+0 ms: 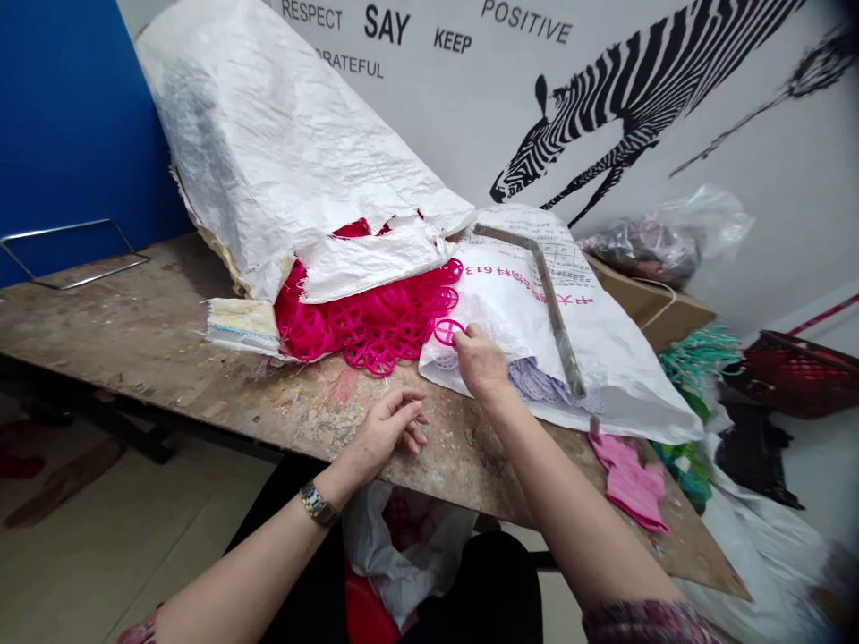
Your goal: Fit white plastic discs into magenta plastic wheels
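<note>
Right hand (481, 365) has its grip pinched on one pink ring (458, 323), just beside the pink pile (382, 313) on the surface (301, 398). Left hand (387, 431): fingers apart, looks empty. Likely single-piece pick; moving it calls for steady pinch.

A low passage is left along the bare front strip of the wooden table (228, 385), below the spilled pink plastic rings (376, 322). The back is blocked on the left by the tall white woven sack (268, 134), and on the right the printed white sack (624, 358) is crossed by a bent metal bar (554, 304), with a pink glove (631, 483) lying near its lower edge.
</note>
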Tool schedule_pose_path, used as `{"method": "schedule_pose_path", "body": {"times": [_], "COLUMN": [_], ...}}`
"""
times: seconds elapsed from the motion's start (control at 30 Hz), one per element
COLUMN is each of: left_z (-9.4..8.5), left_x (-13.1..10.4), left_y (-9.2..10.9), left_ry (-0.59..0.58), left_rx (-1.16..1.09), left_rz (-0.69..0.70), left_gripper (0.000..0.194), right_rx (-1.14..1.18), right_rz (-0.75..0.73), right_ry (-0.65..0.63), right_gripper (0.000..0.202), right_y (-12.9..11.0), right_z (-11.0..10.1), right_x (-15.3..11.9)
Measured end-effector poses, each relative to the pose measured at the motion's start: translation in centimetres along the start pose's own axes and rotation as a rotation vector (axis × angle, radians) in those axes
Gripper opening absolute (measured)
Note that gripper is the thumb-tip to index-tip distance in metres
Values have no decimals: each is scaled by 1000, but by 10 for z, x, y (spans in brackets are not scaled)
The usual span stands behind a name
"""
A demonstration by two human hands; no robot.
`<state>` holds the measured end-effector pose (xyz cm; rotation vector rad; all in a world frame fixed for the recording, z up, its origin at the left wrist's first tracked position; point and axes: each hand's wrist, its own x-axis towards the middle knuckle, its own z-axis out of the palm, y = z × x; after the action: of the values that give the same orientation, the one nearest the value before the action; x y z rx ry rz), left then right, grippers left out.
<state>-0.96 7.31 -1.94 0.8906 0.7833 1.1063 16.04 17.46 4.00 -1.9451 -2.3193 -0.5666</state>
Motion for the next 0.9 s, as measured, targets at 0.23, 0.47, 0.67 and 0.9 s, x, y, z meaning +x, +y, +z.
{"method": "schedule_pose_path", "body": {"times": [0.23, 0.47, 0.67, 0.9], "left_z": [0, 1, 2, 2], "left_x": [-1, 4, 4, 6], "left_y": [2, -2, -5, -9], "left_ry": [-46, -53, -25, -6], "left_rx": [-41, 90, 177, 217], "left_rz": [-4, -36, -28, 7], "left_gripper": [55, 41, 24, 27], "right_rx": [109, 379, 704, 420], "right_rz": [-347, -285, -67, 10], "right_ry": [124, 199, 235, 148], "right_gripper": [24, 29, 22, 33], "right_y": [-24, -5, 37, 25], "right_z": [-18, -1, 14, 31], "right_x": [-90, -119, -107, -101]}}
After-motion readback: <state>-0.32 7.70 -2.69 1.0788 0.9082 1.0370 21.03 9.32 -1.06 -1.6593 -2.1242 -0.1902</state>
